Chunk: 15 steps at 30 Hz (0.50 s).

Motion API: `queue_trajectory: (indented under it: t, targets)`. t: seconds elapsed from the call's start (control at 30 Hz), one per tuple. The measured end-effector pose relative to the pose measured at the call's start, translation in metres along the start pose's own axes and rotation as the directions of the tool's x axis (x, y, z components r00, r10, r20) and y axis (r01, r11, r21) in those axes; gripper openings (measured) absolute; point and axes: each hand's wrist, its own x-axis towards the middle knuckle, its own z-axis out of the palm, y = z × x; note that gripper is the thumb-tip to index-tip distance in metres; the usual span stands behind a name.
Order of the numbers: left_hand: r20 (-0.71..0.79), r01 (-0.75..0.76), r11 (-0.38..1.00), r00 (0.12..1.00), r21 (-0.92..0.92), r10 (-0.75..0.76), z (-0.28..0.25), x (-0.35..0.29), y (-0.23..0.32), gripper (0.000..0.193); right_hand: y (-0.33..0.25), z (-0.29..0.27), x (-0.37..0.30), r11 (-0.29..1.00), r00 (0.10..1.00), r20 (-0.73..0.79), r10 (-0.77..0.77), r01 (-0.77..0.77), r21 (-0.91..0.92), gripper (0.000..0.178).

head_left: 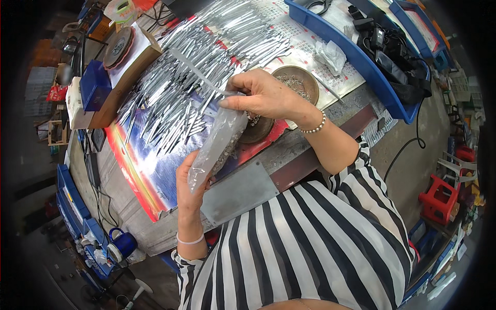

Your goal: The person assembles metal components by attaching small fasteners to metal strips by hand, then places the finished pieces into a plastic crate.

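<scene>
A clear plastic bag (pixel 216 144) with small metal pieces inside slants between my two hands. My left hand (pixel 184 180) grips its lower end, with the fingers partly hidden behind the plastic. At the upper end, my right hand (pixel 266 94) pinches the bag between thumb and fingers. Beneath the right wrist and bag sits a brown round dish (pixel 260 134), partly covered, with small shiny pieces in it. Beyond the right hand stands another brown dish (pixel 315 89) of small metal pins. Past the bag, many thin silvery metal strips (pixel 206 57) lie heaped on printed sheets.
A blue tray (pixel 363 74) with black cables and adapters stands at the right, near a crumpled clear bag (pixel 331 57). A thin rod (pixel 328 88) lies beside the far dish. A grey metal plate (pixel 240 194) rests at the near edge. A blue box (pixel 95 86) stands far left.
</scene>
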Motion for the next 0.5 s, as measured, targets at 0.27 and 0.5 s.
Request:
queue_trajectory:
  t: [0.27,0.5]
  targets:
    - [0.005,-0.042,0.999,0.999,-0.001,0.042,0.0027,-0.0015,0.0074,0.024,-0.0014,-0.0045,-0.0045,0.996,1.0,-0.008,0.024,-0.024,0.083,0.024]
    - [-0.048,-0.033,0.999,0.998,0.01,0.033,0.0023,-0.0053,0.0068,0.019,-0.0043,-0.0045,-0.0081,0.98,0.998,0.0,0.062,-0.061,0.187,0.023]
